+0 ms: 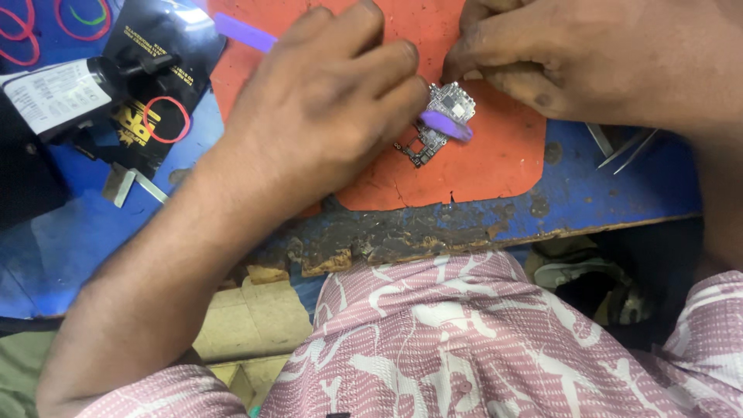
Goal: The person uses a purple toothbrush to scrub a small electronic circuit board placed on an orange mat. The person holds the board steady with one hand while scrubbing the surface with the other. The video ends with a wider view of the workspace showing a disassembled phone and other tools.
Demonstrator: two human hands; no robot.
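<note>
Purple tool (445,125), gripped by left fingers (402,85), touches circuit board (441,120) pinned under right fingers (464,66).

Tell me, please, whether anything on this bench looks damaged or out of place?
The blue bench top is badly worn: along its front edge the coating has flaked off to rough brown. The orange mat is cracked near its lower edge. The small circuit board between the left hand and right hand looks intact.

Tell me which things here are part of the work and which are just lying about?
In use:
left hand
purple tool
small circuit board
right hand
orange mat

Lying about:
red rubber band
black packet
metal tweezers
metal bracket
</note>
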